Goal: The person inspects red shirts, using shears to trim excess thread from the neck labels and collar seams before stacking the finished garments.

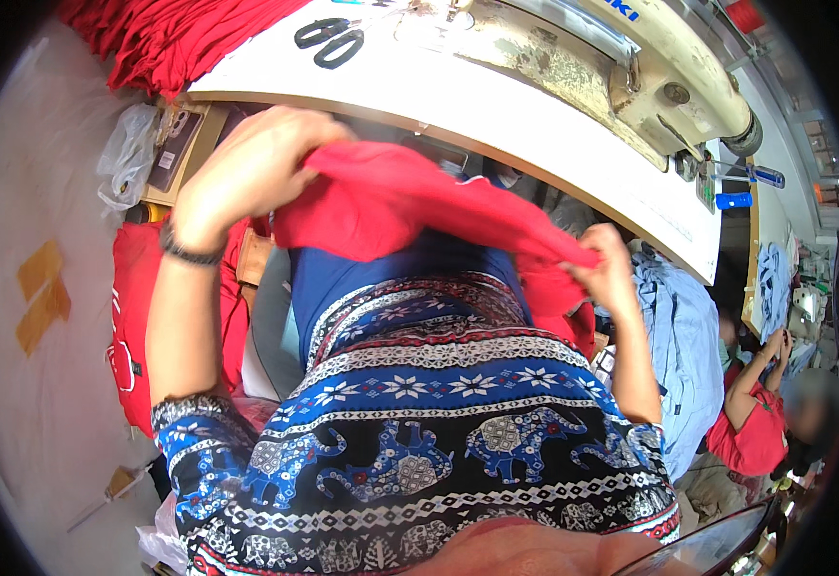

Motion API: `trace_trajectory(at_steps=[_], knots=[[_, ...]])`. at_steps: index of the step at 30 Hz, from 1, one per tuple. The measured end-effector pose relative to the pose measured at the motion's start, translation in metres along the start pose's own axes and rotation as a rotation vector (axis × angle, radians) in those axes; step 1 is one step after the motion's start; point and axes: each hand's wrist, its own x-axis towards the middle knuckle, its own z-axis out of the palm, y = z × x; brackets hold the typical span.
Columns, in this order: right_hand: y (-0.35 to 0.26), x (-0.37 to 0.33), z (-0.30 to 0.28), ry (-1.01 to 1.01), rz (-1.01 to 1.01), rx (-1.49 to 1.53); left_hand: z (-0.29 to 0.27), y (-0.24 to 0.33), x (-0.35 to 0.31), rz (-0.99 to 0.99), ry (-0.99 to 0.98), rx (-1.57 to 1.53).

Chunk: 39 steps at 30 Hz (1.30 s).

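A piece of red fabric is stretched between my two hands, above my lap and just in front of the table edge. My left hand grips its upper left corner, fingers closed and partly blurred. At the other end my right hand pinches the cloth near its edge. The fabric sags in the middle and hangs down beside my right hand. I cannot tell which kind of garment it belongs to.
A white sewing table carries a sewing machine, scissors and a red fabric pile. Red cloth lies at my left, light blue garments at my right. A co-worker in red sits far right.
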Motion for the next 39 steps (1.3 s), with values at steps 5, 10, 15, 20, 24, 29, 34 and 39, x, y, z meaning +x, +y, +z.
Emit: trace_trajectory(at_steps=[5, 10, 15, 20, 24, 29, 34, 39], knots=[[0.013, 0.002, -0.094, 0.214, 0.104, -0.108, 0.035, -0.008, 0.05, 0.075, 0.159, 0.019], [0.021, -0.033, -0.09, 0.566, -0.067, -0.39, 0.057, 0.017, 0.038, 0.235, 0.36, 0.211], [0.051, -0.113, 0.053, -0.11, 0.034, -0.198, 0.169, 0.002, -0.025, 0.193, -0.069, 0.276], [0.04, -0.08, 0.051, -0.725, 0.185, -0.14, 0.21, 0.011, -0.093, -0.195, -0.264, -0.117], [0.009, -0.012, 0.003, -0.973, 0.277, -0.309, 0.183, -0.014, -0.141, -0.463, 0.182, -0.415], [-0.024, 0.05, 0.008, -0.522, -0.129, -0.177, 0.174, -0.042, -0.263, -1.415, 0.385, 0.319], [-0.095, 0.088, 0.044, -0.576, -0.333, -0.04, 0.232, -0.036, -0.345, -1.341, 0.033, 0.62], [-0.112, 0.097, 0.058, -0.585, -0.434, 0.03, 0.212, -0.044, -0.327, -1.428, 0.143, 0.365]])
